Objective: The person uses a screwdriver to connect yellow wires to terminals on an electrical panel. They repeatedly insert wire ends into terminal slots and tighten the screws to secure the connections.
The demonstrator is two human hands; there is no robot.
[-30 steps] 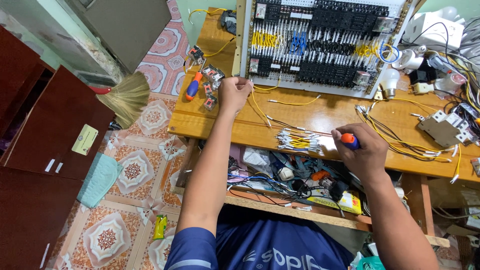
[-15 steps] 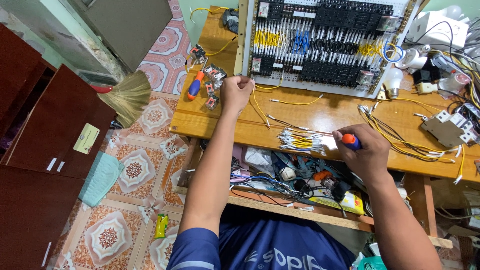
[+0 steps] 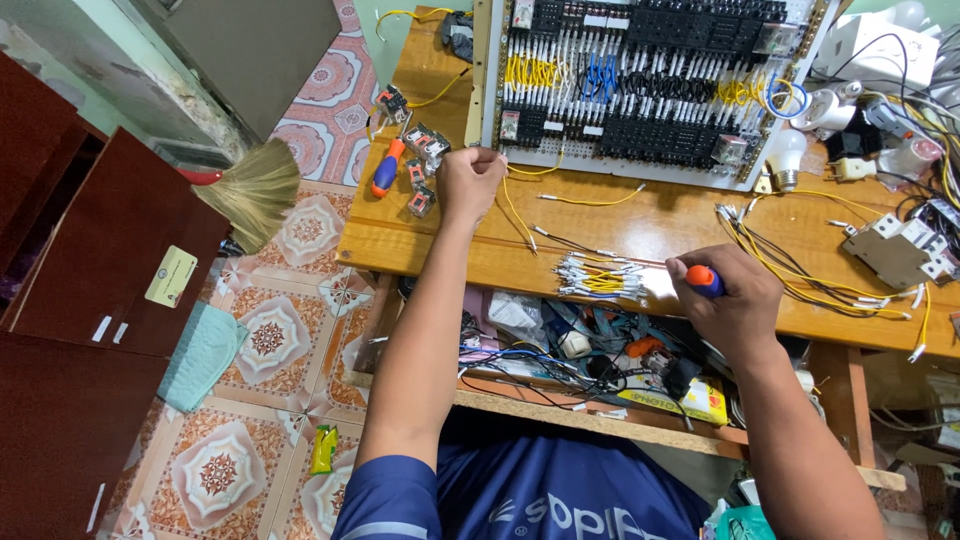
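**Both hands closed over wiring work at a cluttered bench**

A patterned tile floor (image 3: 270,340) and dark red cabinets (image 3: 90,300) lie to the left of a wooden tabletop (image 3: 420,240) strewn with wires. Nearest the camera, below the tabletop's front edge, a lower shelf (image 3: 560,400) holds a tangle of cables, tape and small parts.

The right hand (image 3: 735,305) sits at the near edge of the tabletop, fingers curled tight around a tool with an orange handle (image 3: 703,278); only the handle end shows above the fist, and the tip is hidden. Just left of that hand lies a bundle of short yellow wires with white ferrules (image 3: 600,280).

Further in, the left hand (image 3: 470,185) is closed into a loose fist, pinching a thin yellow wire (image 3: 515,205) that trails down towards the near edge of the tabletop. Beside that hand, to its left, lie a few small relays (image 3: 420,170) and a screwdriver with a red and blue handle (image 3: 386,168).

Beyond both hands stands a control panel (image 3: 640,90) packed with black terminal blocks and white, yellow and blue wiring. To its right are a light bulb (image 3: 787,155) and a grey circuit breaker (image 3: 895,250). A straw broom (image 3: 250,190) leans off the tabletop's left side.
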